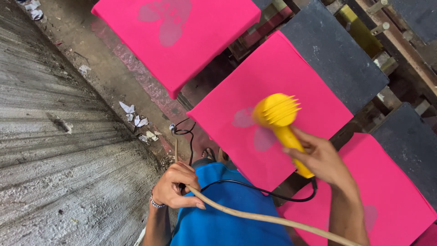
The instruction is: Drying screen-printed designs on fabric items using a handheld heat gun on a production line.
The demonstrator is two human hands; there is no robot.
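My right hand [321, 157] grips the handle of a yellow hot-air blower [277, 111], whose nozzle points down at a pale butterfly-shaped print [255, 130] on the middle pink cloth [273, 73]. At my waist, my left hand [175, 186] is closed around a tan hose or stick [268, 217] and the black power cord [255, 189]. The cord loops from there to the blower's handle. My blue shirt [227, 214] fills the bottom centre.
Two more pink cloths lie on boards, one [182, 32] at the top with the same faint print and one [391, 191] at the lower right. Dark bare boards [337, 54] sit beyond. A rough concrete wall [54, 150] runs along the left, paper scraps [134, 116] at its foot.
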